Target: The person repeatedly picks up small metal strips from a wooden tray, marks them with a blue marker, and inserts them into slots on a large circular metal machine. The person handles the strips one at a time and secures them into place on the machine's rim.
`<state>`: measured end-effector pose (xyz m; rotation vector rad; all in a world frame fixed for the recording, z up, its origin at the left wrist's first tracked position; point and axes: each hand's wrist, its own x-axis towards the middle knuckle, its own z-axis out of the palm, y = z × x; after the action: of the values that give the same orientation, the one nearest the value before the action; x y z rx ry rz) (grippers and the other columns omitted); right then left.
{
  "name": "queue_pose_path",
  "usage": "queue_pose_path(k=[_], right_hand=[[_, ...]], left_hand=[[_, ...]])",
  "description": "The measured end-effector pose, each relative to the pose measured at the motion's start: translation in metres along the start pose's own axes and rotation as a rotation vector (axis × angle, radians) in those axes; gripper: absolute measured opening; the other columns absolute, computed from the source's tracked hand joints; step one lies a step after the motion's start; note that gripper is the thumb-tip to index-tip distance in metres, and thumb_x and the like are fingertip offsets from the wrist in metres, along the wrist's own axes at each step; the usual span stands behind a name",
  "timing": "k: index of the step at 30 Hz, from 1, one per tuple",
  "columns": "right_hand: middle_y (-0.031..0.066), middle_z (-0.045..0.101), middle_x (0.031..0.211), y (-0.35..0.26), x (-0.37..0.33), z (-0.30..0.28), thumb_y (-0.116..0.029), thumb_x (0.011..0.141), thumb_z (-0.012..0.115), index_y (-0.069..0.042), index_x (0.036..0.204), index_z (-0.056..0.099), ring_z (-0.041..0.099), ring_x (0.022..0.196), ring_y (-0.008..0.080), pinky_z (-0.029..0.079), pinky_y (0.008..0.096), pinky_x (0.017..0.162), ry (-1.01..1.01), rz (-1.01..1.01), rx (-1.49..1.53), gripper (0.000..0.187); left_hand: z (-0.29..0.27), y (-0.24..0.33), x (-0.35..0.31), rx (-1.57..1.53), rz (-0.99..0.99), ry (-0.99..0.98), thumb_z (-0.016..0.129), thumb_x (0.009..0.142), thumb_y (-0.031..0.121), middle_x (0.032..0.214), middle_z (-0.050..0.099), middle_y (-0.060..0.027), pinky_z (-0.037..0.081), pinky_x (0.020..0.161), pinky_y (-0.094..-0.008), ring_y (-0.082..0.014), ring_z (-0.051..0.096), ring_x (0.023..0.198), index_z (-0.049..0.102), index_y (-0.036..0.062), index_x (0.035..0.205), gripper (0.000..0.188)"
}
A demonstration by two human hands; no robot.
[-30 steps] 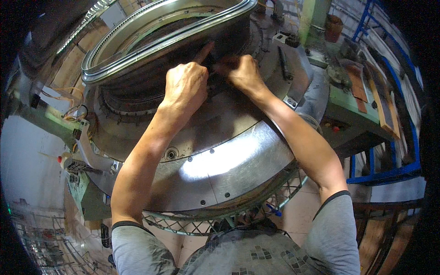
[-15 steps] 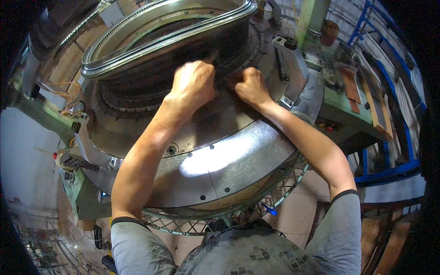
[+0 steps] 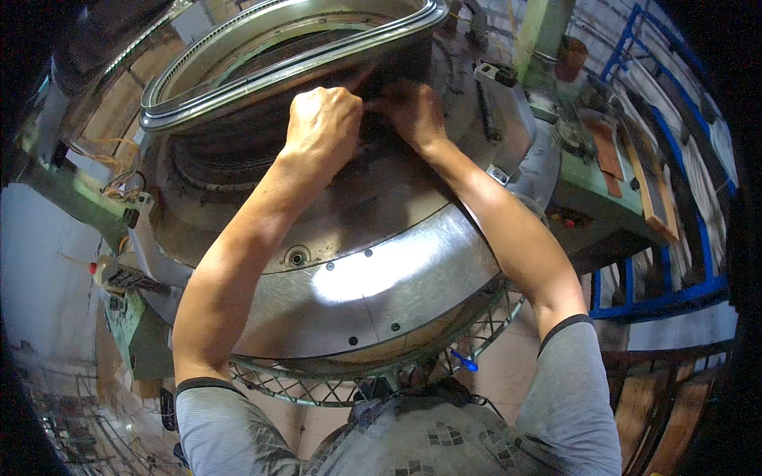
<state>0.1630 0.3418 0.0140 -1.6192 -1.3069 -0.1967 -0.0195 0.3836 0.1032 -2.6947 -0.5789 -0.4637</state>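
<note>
Fingers: mine, in the upper middle of the frame. My left hand (image 3: 324, 123) is curled, knuckles up; whether its fingertips pinch anything, I cannot tell. My right hand (image 3: 417, 115), just beside it, is bent inward and shadowed; its grasp, likewise, I cannot tell.

Workpiece: one dark wall (image 3: 246, 115), upper centre, directly ahead of my fingers; contact unclear. Above it, one bright oval-looking rim (image 3: 270, 78), slanting up to the right.

Step in hand, as I judge it: close two-handed fingerwork at the wall. Next move, by my reckoning: calls for fine fingertip control and a clear view into the shadow.

Surroundings: one shiny curved plate (image 3: 381, 274), centre, below my hands; one black bar (image 3: 486, 111), upper right; one green bench (image 3: 595, 190), right; one lattice guard (image 3: 302, 390), lower middle.
</note>
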Motion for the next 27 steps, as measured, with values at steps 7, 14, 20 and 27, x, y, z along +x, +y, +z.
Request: queue_pose_path(k=[7, 14, 20, 27], right_hand=[[0.0172, 0.075, 0.097, 0.010, 0.001, -0.018, -0.043, 0.083, 0.079, -0.008, 0.103, 0.077, 0.073, 0.092, 0.0297, 0.055, 0.0406, 0.081, -0.121, 0.169, -0.020, 0.041], [0.0184, 0.075, 0.093, 0.018, -0.002, -0.017, -0.042, 0.086, 0.076, -0.005, 0.100, 0.077, 0.074, 0.086, 0.0303, 0.055, 0.0408, 0.078, -0.066, 0.102, -0.047, 0.039], [0.0182, 0.075, 0.092, 0.024, 0.000, -0.012, -0.037, 0.088, 0.074, -0.005, 0.099, 0.077, 0.073, 0.085, 0.0328, 0.055, 0.0414, 0.078, -0.049, 0.046, -0.009, 0.034], [0.0167, 0.075, 0.098, 0.037, 0.006, 0.001, -0.031, 0.089, 0.074, -0.005, 0.103, 0.075, 0.072, 0.091, 0.0305, 0.054, 0.0399, 0.081, -0.074, -0.088, -0.083, 0.030]], left_hand=[[0.016, -0.011, -0.007, 0.096, 0.082, -0.029, 0.067, 0.080, 0.011, 0.077, 0.072, -0.0174, 0.060, 0.066, -0.0391, -0.0307, 0.073, 0.073, 0.031, 0.0124, 0.158, 0.086], [0.001, -0.016, -0.001, 0.116, 0.022, -0.106, 0.067, 0.079, 0.012, 0.076, 0.072, -0.0185, 0.059, 0.064, -0.0407, -0.0316, 0.073, 0.072, 0.077, 0.0064, 0.095, 0.019], [0.003, -0.012, -0.001, 0.100, 0.010, 0.071, 0.071, 0.075, 0.013, 0.075, 0.072, -0.0173, 0.060, 0.067, -0.0391, -0.0304, 0.074, 0.074, 0.074, 0.0065, 0.067, 0.010], [0.031, -0.011, -0.006, 0.022, 0.061, 0.129, 0.070, 0.075, 0.007, 0.082, 0.073, -0.0173, 0.060, 0.068, -0.0402, -0.0313, 0.073, 0.073, 0.017, 0.0179, 0.161, 0.102]])
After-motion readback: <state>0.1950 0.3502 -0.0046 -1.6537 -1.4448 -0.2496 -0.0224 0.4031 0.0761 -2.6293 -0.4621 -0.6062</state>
